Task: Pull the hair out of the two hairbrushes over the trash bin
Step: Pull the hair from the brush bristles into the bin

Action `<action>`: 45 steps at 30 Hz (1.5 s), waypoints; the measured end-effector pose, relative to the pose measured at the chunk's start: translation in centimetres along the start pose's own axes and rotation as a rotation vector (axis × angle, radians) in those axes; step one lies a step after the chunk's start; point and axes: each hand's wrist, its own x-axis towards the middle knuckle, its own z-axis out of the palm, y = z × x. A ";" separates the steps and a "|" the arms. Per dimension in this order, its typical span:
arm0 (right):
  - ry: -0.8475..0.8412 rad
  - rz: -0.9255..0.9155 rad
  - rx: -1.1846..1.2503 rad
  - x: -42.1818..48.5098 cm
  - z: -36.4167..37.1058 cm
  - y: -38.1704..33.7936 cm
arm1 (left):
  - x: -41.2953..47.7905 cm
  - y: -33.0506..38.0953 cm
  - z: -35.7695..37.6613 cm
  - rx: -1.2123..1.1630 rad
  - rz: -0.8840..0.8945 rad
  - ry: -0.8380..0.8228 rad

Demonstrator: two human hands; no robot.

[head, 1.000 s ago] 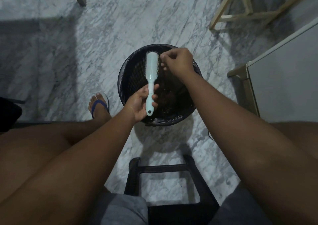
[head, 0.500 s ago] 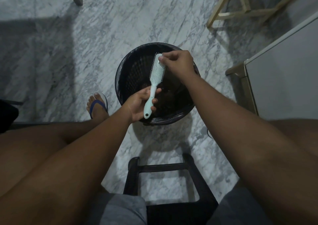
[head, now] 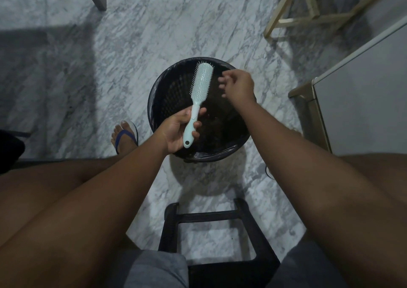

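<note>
At frame centre, right hand (head: pixel 239 87) has just left the pale hairbrush (head: pixel 199 94), fingers loosening over the trash bin (head: pixel 167 94); left hand (head: pixel 176 131) is gripping its handle

The light blue hairbrush (head: pixel 200 89) points up toward twelve o'clock, bristles showing, over the round black trash bin (head: pixel 167 94).

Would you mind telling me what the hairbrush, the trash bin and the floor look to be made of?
Hairbrush: pale mint plastic, smooth with a soft sheen, moulded in one piece.
Trash bin: black, probably plastic, with a perforated lattice wall; its glossy rim suggests a bag liner.
Floor: grey-veined white marble or marble-look tile, polished.
</note>
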 end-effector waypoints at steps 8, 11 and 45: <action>-0.078 -0.360 -0.217 -1.4 0.3 -0.6 | -0.4 -0.1 -0.1 -0.012 -0.035 -0.010; 0.034 -0.295 -0.173 -1.3 -0.1 -0.5 | -0.6 0.0 -0.2 -0.032 -0.041 -0.031; -0.106 -0.163 -0.320 -1.3 1.1 -3.6 | 0.1 -1.5 -0.5 0.181 0.001 0.102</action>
